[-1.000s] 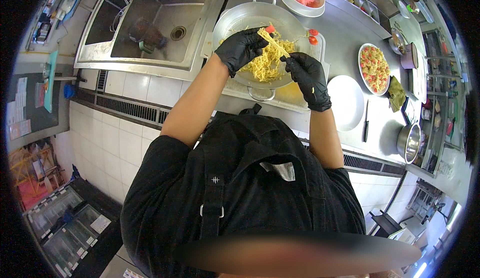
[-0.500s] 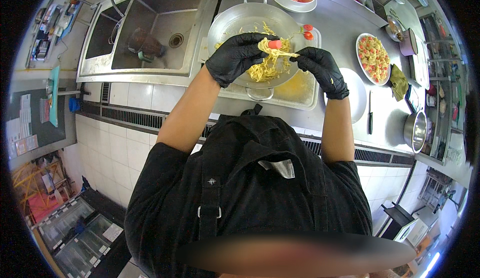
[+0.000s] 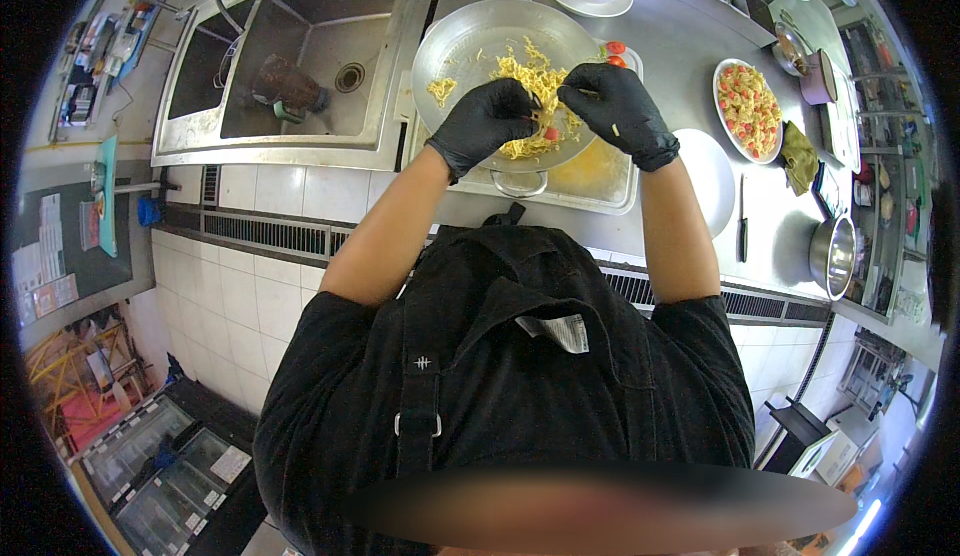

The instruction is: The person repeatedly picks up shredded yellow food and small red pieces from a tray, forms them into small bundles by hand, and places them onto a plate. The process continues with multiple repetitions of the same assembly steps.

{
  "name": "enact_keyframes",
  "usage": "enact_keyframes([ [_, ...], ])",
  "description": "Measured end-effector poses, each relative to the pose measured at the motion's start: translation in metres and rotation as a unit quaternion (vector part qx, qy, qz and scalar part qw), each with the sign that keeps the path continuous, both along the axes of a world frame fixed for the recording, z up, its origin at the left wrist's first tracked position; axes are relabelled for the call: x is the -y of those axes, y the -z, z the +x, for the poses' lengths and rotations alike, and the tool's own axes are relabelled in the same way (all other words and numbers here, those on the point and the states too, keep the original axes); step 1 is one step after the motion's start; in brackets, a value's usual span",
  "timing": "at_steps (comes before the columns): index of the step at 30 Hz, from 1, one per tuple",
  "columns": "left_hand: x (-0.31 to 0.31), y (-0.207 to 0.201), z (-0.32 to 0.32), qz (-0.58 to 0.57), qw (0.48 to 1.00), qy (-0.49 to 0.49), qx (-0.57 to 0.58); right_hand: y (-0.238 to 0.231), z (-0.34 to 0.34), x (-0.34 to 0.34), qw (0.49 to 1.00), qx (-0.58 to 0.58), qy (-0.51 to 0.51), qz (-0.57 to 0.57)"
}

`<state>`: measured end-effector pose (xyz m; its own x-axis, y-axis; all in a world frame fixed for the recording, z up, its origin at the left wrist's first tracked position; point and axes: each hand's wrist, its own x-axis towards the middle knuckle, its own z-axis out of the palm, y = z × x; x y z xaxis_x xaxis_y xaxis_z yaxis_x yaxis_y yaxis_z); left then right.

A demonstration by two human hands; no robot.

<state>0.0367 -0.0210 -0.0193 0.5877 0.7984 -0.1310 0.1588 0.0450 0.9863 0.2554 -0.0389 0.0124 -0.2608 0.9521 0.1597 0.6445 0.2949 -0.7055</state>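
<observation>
Both hands wear black gloves and work over a wide, shallow metal pan (image 3: pixel 455 41) with two loop handles. Thin yellow noodles (image 3: pixel 530 64) lie loosely in it, with a small clump at its left. My left hand (image 3: pixel 487 124) is closed, fingertips pinching noodle strands above the near part of the pan. Facing it, my right hand (image 3: pixel 622 116) is also closed, its thumb and fingers drawn together on strands. Between the hands a red-pink chunk (image 3: pixel 552 134) shows low among the noodles. The fingertips partly hide the strands they grip.
The pan sits on a tray (image 3: pixel 590 178) with a yellow film. Rightward are a white plate (image 3: pixel 708 181), a knife (image 3: pixel 743 226), an oval dish (image 3: pixel 717 106) of noodles and red chunks, a green cloth (image 3: pixel 799 161) and a steel bowl (image 3: pixel 832 259). A sink (image 3: pixel 350 36) is left; halved tomatoes (image 3: pixel 615 48) lie behind.
Both hands have come down closer to the noodles. The red-pink chunk, held up with strands around it before, is now lower between the hands.
</observation>
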Motion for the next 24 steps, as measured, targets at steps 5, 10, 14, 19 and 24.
enact_keyframes([
  [5, -0.004, 0.023, 0.005, 0.002, 0.988, -0.150, 0.043, 0.000, -0.031, 0.020, 0.998, -0.033, 0.050, 0.014],
  [10, -0.005, 0.020, 0.005, -0.169, 0.955, -0.181, 0.161, 0.015, -0.045, 0.035, 0.988, -0.102, 0.108, -0.045],
  [14, -0.003, 0.019, 0.003, -0.255, 0.921, -0.155, 0.252, 0.040, -0.045, 0.043, 0.977, -0.161, 0.118, -0.073],
  [19, -0.001, 0.018, -0.008, -0.217, 0.942, -0.052, 0.252, 0.047, -0.016, 0.038, 0.979, -0.171, 0.033, -0.106],
  [24, -0.011, 0.005, -0.022, -0.140, 0.974, 0.142, 0.108, 0.040, 0.005, 0.023, 0.948, -0.158, -0.087, -0.260],
])
